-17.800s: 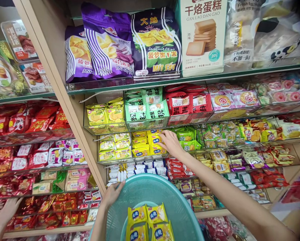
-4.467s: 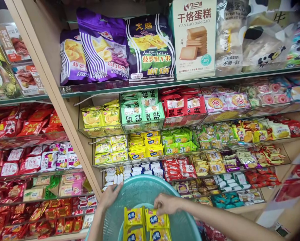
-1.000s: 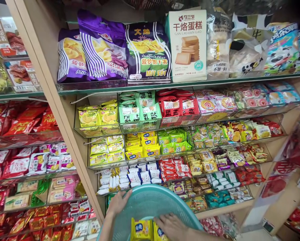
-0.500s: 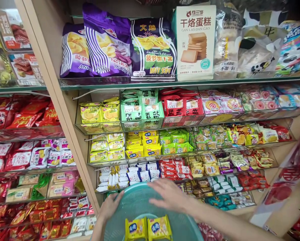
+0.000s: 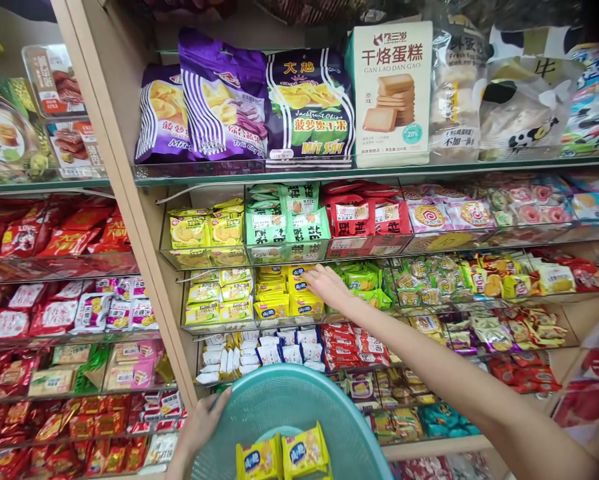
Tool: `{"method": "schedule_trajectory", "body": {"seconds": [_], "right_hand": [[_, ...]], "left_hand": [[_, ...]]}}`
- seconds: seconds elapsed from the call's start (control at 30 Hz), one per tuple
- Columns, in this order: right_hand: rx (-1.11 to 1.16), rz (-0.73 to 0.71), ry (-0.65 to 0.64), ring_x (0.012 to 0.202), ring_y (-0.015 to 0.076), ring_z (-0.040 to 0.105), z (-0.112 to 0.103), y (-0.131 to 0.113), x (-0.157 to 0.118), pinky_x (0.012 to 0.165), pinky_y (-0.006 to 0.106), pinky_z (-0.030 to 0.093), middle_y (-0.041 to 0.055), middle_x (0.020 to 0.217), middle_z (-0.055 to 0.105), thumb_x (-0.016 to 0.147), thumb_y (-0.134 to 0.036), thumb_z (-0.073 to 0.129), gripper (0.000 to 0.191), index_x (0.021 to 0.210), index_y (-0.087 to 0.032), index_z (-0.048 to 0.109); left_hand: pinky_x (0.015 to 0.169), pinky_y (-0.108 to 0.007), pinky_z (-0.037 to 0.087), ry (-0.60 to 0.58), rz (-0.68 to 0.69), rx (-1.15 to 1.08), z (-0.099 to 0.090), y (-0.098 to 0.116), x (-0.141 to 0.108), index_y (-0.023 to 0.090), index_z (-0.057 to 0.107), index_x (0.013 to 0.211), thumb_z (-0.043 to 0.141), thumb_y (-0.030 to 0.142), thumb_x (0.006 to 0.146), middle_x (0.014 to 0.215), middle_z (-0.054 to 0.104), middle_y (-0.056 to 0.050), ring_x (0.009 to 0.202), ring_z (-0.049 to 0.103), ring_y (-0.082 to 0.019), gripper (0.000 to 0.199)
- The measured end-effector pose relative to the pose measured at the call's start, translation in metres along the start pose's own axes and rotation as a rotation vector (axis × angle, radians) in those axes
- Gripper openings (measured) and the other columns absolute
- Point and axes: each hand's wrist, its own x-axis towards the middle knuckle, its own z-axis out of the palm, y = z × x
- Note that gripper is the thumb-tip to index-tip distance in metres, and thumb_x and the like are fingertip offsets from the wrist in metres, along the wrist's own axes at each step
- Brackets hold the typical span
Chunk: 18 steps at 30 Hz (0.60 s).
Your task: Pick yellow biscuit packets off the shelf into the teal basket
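My left hand (image 5: pixel 203 423) grips the left rim of a green plastic basket (image 5: pixel 324 393), its fingers over the edge. Two yellow snack packets, a left one (image 5: pixel 259 459) and a right one (image 5: pixel 304 450), lie in the basket. My right hand (image 5: pixel 328 288) reaches up to the shelf with its fingers stretched out. Its fingertips are at the right side of the stacked yellow snack packets (image 5: pixel 273 307), which look like those in the basket. No packet appears lifted from the stack, and part of the thumb side is hidden.
Green packets (image 5: pixel 362 277) lie right of the yellow stack, partly behind my hand. White-and-blue packets (image 5: pixel 289 350) and red packets (image 5: pixel 339 343) fill the row below. Clear bin fronts edge each shelf. A wooden upright (image 5: pixel 124 200) divides the shelves; big snack bags (image 5: pixel 309 107) stand on top.
My right hand has moved from above the basket up to the yellow packets on the shelf. The basket sits slightly further left in view, with my left hand still on its rim.
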Motion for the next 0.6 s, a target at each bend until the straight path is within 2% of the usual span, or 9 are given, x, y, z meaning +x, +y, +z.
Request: {"method": "schedule_trajectory", "body": {"seconds": [0.1,0.23,0.43,0.6], "right_hand": [[-0.030,-0.003,0.012,0.093,0.0230,0.045,0.003,0.001,0.002,0.075,0.033,0.031,0.0083,0.091,0.063,0.089,-0.020,0.043,0.019,0.104,-0.014,0.054],[-0.045,0.011,0.023,0.094,0.0245,0.043,0.007,0.001,0.004,0.075,0.035,0.028,0.0105,0.089,0.062,0.089,-0.017,0.042,0.019,0.103,-0.013,0.053],[-0.073,0.033,0.025,0.095,0.0248,0.042,0.011,-0.002,0.005,0.075,0.036,0.027,0.0103,0.090,0.060,0.088,-0.015,0.042,0.020,0.105,-0.013,0.052],[-0.096,0.037,0.042,0.095,0.0247,0.042,0.011,-0.004,0.004,0.075,0.035,0.028,0.0102,0.093,0.057,0.088,-0.014,0.042,0.019,0.104,-0.013,0.052]], "left_hand": [[0.075,-0.032,0.045,0.033,0.010,0.026,-0.002,-0.003,0.000,0.020,0.063,0.071,0.033,0.072,0.074,0.072,0.065,-0.003,0.085,0.062,-0.028,0.059],[0.072,-0.032,0.046,0.055,0.009,0.050,-0.006,0.003,-0.001,0.021,0.061,0.066,0.033,0.071,0.074,0.068,0.064,-0.003,0.082,0.062,-0.028,0.059],[0.080,-0.034,0.045,0.019,-0.009,0.059,-0.010,0.018,-0.002,0.022,0.065,0.077,0.033,0.071,0.074,0.082,0.069,-0.004,0.092,0.062,-0.029,0.059],[0.081,-0.033,0.044,-0.003,-0.002,0.053,-0.010,0.021,-0.001,0.022,0.066,0.081,0.033,0.071,0.074,0.086,0.070,-0.004,0.095,0.062,-0.029,0.059]]}}
